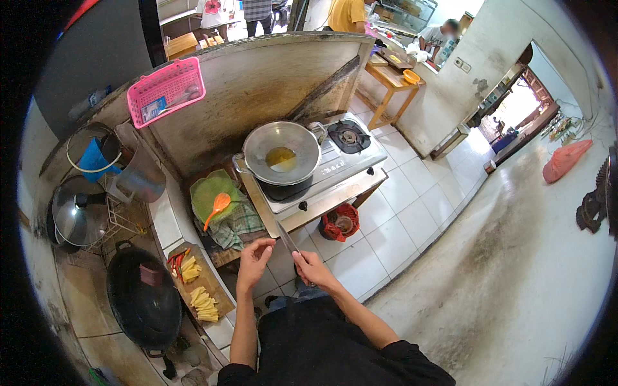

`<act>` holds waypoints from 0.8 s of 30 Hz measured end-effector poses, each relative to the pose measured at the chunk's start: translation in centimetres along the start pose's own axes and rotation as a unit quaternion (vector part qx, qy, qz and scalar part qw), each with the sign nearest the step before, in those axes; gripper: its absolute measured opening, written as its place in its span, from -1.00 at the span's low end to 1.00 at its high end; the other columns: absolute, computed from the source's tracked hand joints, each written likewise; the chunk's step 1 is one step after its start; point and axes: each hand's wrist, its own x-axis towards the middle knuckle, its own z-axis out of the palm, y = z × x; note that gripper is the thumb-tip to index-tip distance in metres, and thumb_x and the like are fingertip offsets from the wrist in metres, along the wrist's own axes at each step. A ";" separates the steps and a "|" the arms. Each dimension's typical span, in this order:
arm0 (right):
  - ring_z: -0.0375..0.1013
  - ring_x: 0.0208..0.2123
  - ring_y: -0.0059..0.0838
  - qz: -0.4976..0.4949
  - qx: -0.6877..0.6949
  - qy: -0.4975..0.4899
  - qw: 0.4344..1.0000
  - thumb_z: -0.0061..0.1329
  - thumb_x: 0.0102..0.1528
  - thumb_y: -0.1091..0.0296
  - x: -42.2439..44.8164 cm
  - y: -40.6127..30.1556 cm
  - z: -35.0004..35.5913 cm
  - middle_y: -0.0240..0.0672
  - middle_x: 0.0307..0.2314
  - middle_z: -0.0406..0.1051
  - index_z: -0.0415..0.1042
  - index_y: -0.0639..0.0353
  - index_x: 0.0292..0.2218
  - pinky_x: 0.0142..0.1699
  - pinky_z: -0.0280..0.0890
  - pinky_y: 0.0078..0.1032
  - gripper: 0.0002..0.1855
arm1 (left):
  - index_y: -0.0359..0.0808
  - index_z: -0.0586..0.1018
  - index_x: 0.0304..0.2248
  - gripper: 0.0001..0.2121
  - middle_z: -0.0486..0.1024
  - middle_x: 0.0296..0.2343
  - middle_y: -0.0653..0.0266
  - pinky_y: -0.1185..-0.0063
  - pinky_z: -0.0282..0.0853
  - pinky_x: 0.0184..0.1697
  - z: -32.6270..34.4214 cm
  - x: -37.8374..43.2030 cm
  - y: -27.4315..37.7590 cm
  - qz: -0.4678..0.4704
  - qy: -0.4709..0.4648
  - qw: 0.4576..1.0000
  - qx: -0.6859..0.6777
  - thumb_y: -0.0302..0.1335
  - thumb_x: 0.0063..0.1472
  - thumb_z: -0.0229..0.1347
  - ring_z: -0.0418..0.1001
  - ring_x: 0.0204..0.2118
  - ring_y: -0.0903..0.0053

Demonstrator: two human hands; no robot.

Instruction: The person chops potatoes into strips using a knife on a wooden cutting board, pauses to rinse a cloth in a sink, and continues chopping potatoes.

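Observation:
A knife point(287, 237) is held by its handle in my right hand point(313, 268), the blade pointing up toward the stove. My left hand point(256, 263) is raised just left of the blade, fingers curled; whether it holds something small I cannot tell. Beyond both hands a metal wok point(282, 169) with yellowish oil at its bottom rests on the left burner of a gas stove point(333, 166). To the left, a wooden cutting board point(218, 289) bears yellow cut sticks point(204, 305), more yellow pieces point(191, 268) and red chillies point(178, 264).
An orange spoon point(218, 208) lies on a green leaf-shaped plate point(203, 190) over a checked cloth point(236, 227). A black wok point(144, 299) stands left of the board. A red-lined bin point(355, 223) is below the stove. Other people stand beyond the low wall point(231, 77).

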 end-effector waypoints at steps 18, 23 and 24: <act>0.17 -0.76 -0.67 0.034 -0.115 -0.166 0.979 -0.23 0.31 -0.01 4.6 0.4 6.3 -0.48 -0.73 0.20 0.30 0.19 -0.48 -0.69 0.07 -0.60 -0.54 | -0.36 0.47 -0.04 -0.75 0.53 -0.27 0.31 0.63 0.39 -0.08 -7.3 -5.8 -1.9 0.015 0.237 0.962 -0.135 -0.54 0.29 0.04 0.48 -0.20 0.61; 0.37 -0.65 0.00 -0.311 -0.375 -0.281 0.827 -0.18 0.28 0.07 7.4 -1.9 13.8 -0.04 -0.67 0.39 0.35 0.35 -0.47 -0.51 0.24 -0.20 -0.53 | -0.30 0.45 -0.11 -0.83 0.44 -0.40 0.39 0.73 0.31 -0.35 -10.3 -10.3 -4.3 0.008 0.542 0.799 -0.261 -0.49 0.33 -0.01 0.38 -0.42 0.73; 0.39 -0.48 0.19 -0.243 -0.434 -0.336 0.800 -0.16 0.24 0.09 6.4 -5.3 16.9 0.11 -0.55 0.42 0.40 0.39 -0.45 -0.36 0.27 -0.06 -0.54 | -0.29 0.45 -0.13 -0.84 0.42 -0.43 0.41 0.72 0.30 -0.36 -10.9 -11.7 -4.5 0.006 0.609 0.747 -0.267 -0.49 0.34 -0.03 0.36 -0.44 0.73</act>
